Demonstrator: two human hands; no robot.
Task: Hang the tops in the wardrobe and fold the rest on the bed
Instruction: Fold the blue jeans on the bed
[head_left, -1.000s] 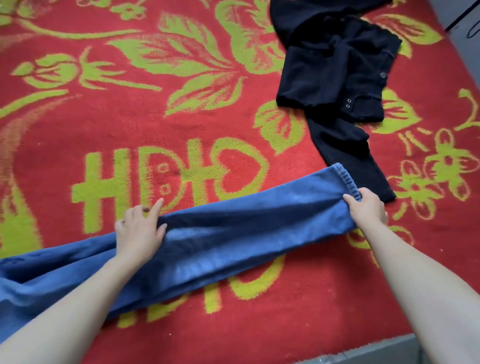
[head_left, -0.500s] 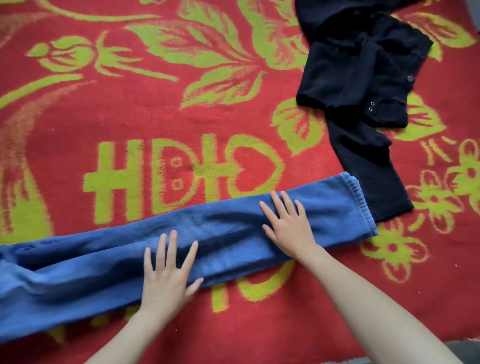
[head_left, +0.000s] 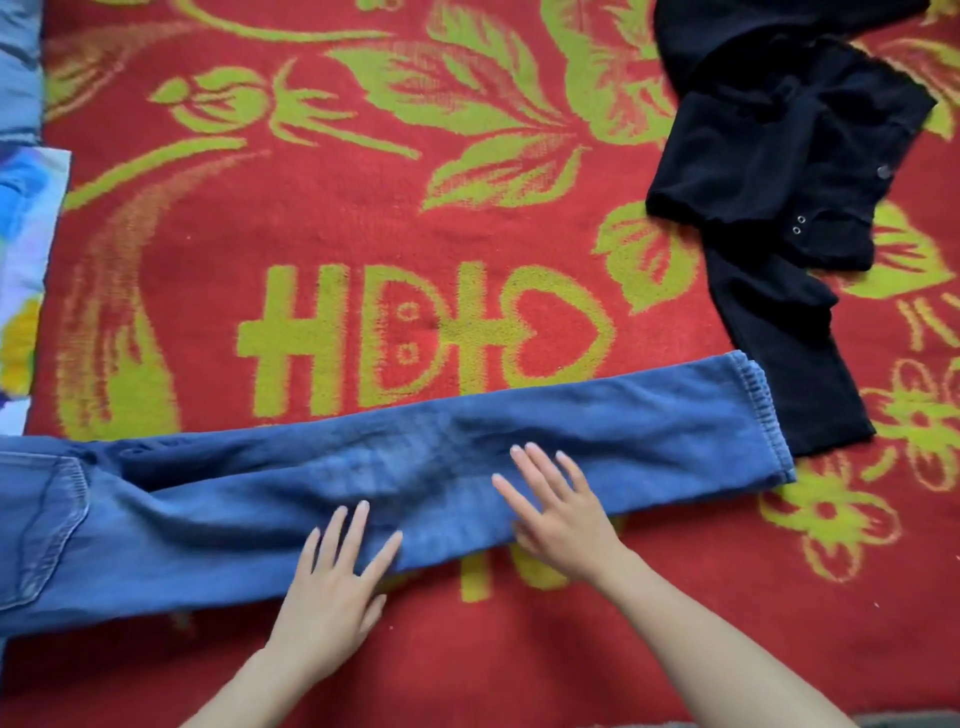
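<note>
now: folding stage, trousers in hand. blue jeans (head_left: 623, 431) lie lengthwise across the red blanket (head_left: 363, 218) on the bed, legs stacked one on the other, hem (head_left: 763, 410) to the right, back pocket (head_left: 41, 525) and waist end running off the left edge of view. left hand (head_left: 330, 597) flat, fingers straight and spread, fingertips on the near edge of the denim about mid-leg, palm over the blanket just short of it; nothing gripped. right hand (head_left: 566, 522) likewise flat and splayed, resting on the leg a little nearer the hem; it presses only, holds nothing. reads as a smoothing pass, getting the stacked legs flat ahead of the first fold. shallow creases show in the denim between the pocket and the hands. black garment (head_left: 779, 171) crumpled at upper right, its lower end meeting the jeans hem; whether it touches or slips under, cannot tell. it looks unfolded, so more of the task is left; top or bottoms, unclear from here. printed cloth (head_left: 26, 249) at the left edge and a pale blue cloth (head_left: 18, 62) in the top-left corner, both only partly in view. wardrobe not in view. judgement: next move would be to take the hem end and carry it over toward the waist, halving the length. that calls for a pinch at both hem corners so the edges land square, and a lift clear of the black garment so it is not dragged along.
</note>
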